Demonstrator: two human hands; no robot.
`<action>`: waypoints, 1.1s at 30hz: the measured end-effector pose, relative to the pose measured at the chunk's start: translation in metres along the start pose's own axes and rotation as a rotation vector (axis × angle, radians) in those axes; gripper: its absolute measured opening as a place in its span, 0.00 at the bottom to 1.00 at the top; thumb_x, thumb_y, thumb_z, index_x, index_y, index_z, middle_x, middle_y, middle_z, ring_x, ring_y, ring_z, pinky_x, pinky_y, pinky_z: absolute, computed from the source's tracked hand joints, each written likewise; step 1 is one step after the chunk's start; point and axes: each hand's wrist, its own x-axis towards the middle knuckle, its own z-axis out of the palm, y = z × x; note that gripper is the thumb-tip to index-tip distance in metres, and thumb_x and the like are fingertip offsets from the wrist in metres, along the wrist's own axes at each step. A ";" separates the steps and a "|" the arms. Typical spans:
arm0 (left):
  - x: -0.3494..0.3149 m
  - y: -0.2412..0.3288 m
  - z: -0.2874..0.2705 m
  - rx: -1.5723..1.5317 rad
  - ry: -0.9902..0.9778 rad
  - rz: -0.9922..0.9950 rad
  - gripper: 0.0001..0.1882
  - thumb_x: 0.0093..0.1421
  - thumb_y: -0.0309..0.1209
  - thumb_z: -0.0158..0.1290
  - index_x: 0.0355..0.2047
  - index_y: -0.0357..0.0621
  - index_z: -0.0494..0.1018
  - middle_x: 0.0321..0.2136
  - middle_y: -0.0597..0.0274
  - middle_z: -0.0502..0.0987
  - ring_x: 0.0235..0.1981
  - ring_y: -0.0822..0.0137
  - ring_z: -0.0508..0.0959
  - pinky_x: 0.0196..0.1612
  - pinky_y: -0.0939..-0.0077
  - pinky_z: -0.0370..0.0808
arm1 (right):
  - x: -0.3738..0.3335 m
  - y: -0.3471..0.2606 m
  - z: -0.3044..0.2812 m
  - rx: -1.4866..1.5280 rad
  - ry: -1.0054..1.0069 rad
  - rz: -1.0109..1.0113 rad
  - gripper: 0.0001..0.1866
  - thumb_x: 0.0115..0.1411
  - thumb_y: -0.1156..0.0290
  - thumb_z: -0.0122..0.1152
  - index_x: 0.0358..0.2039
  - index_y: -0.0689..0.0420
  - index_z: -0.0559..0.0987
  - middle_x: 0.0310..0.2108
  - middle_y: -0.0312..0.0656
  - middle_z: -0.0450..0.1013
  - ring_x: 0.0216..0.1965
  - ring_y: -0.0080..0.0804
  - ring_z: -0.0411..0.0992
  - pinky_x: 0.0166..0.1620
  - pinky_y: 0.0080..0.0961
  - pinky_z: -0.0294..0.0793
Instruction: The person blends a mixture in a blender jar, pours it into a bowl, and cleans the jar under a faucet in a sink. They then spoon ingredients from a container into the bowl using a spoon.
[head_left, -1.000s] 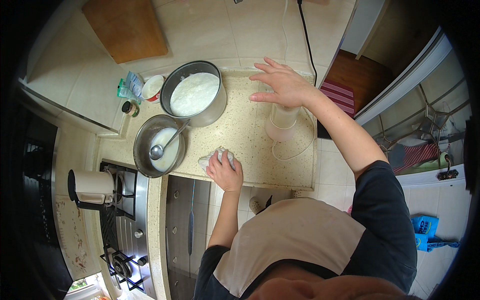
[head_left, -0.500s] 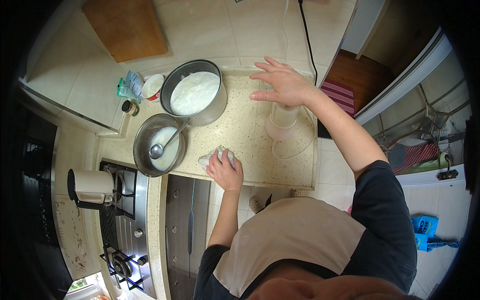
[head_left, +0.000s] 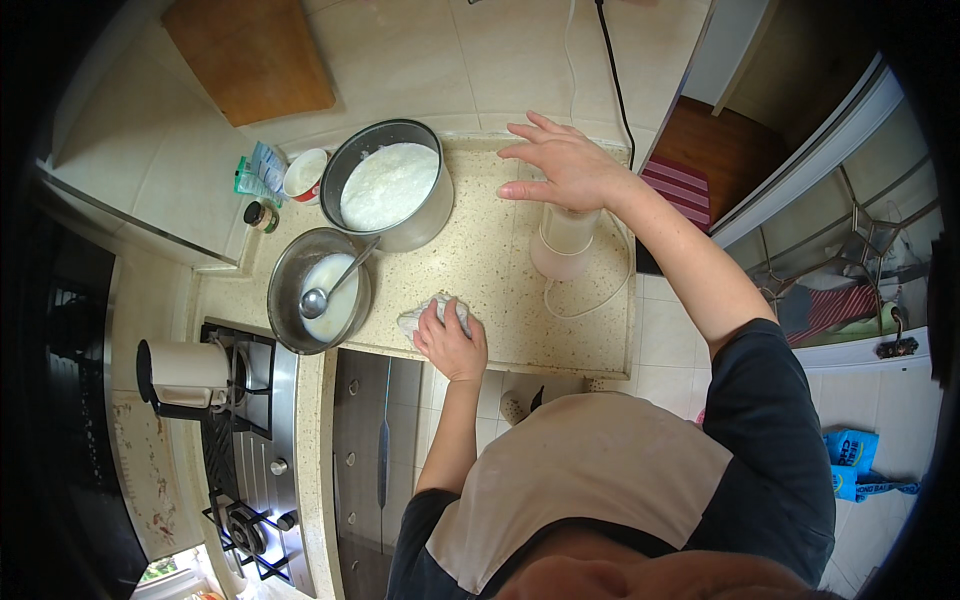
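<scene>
My left hand (head_left: 452, 345) presses a crumpled pale cloth (head_left: 415, 318) against the counter's near edge, its fingers curled over it. My right hand (head_left: 572, 175) is spread out, palm down, over a white blender-like appliance (head_left: 562, 250) with a translucent upper part. The palm covers the appliance's top, so I cannot tell how firmly it rests there. Left of the cloth, a steel bowl (head_left: 284, 312) holds milky liquid, with a metal ladle (head_left: 314, 302) leaning on its rim. Behind it stands a deep round pot (head_left: 428, 222) full of a white, lumpy food (head_left: 392, 188).
A red-and-white tub (head_left: 306, 177), a small dark-lidded jar (head_left: 260, 216) and a green-and-blue packet (head_left: 262, 172) stand by the wall. The gas stove (head_left: 265, 470) with a cream kettle (head_left: 185, 374) is at left. A white cord (head_left: 580, 316) loops across the counter (head_left: 490, 270).
</scene>
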 end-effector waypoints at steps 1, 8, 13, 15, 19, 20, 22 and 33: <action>0.000 0.000 0.001 0.000 -0.002 0.001 0.23 0.54 0.38 0.54 0.51 0.52 0.70 0.55 0.55 0.65 0.59 0.51 0.62 0.61 0.40 0.51 | 0.000 0.001 0.000 0.001 -0.001 0.001 0.45 0.55 0.27 0.45 0.60 0.51 0.71 0.67 0.48 0.55 0.71 0.49 0.43 0.69 0.43 0.48; -0.014 -0.037 0.042 -0.032 0.064 0.052 0.23 0.54 0.38 0.54 0.51 0.52 0.70 0.55 0.55 0.65 0.59 0.51 0.62 0.61 0.41 0.51 | 0.002 -0.002 -0.001 0.007 -0.003 -0.006 0.44 0.56 0.28 0.45 0.60 0.52 0.71 0.67 0.49 0.55 0.71 0.49 0.43 0.69 0.43 0.48; -0.013 -0.038 0.042 -0.136 0.038 0.043 0.23 0.54 0.38 0.55 0.51 0.52 0.70 0.55 0.54 0.65 0.59 0.51 0.62 0.61 0.42 0.51 | 0.001 -0.003 -0.003 0.007 -0.016 0.003 0.44 0.56 0.28 0.45 0.59 0.51 0.71 0.67 0.48 0.55 0.71 0.48 0.43 0.69 0.43 0.49; -0.014 -0.043 0.047 -0.112 0.030 0.042 0.23 0.54 0.38 0.55 0.51 0.52 0.70 0.55 0.54 0.65 0.59 0.51 0.62 0.61 0.42 0.51 | 0.002 -0.004 -0.003 0.008 -0.011 -0.003 0.44 0.56 0.28 0.46 0.59 0.51 0.71 0.67 0.48 0.55 0.71 0.48 0.43 0.69 0.43 0.49; -0.014 -0.037 0.041 -0.174 0.018 0.009 0.23 0.54 0.38 0.55 0.51 0.52 0.70 0.55 0.54 0.65 0.59 0.51 0.62 0.61 0.42 0.51 | 0.001 -0.004 -0.002 0.003 -0.015 0.004 0.43 0.56 0.29 0.46 0.59 0.51 0.71 0.67 0.48 0.55 0.71 0.48 0.43 0.69 0.43 0.49; -0.013 -0.035 0.039 -0.200 0.019 -0.003 0.23 0.54 0.38 0.55 0.51 0.52 0.70 0.55 0.54 0.65 0.59 0.51 0.62 0.61 0.42 0.51 | 0.001 -0.003 -0.002 0.004 -0.014 0.004 0.43 0.56 0.29 0.46 0.59 0.51 0.71 0.67 0.48 0.55 0.71 0.48 0.43 0.69 0.43 0.49; -0.013 -0.034 0.038 -0.188 0.021 0.004 0.23 0.54 0.38 0.55 0.51 0.52 0.70 0.55 0.54 0.65 0.59 0.52 0.62 0.61 0.42 0.51 | 0.001 -0.003 -0.002 0.005 -0.011 0.002 0.43 0.57 0.29 0.46 0.59 0.51 0.71 0.67 0.48 0.56 0.71 0.48 0.43 0.69 0.43 0.48; -0.011 -0.031 0.032 -0.171 0.023 0.016 0.23 0.54 0.38 0.55 0.51 0.52 0.70 0.55 0.55 0.65 0.60 0.52 0.62 0.61 0.42 0.51 | 0.002 -0.004 -0.003 -0.004 -0.020 0.006 0.44 0.56 0.28 0.45 0.59 0.51 0.71 0.67 0.48 0.55 0.71 0.48 0.43 0.69 0.43 0.48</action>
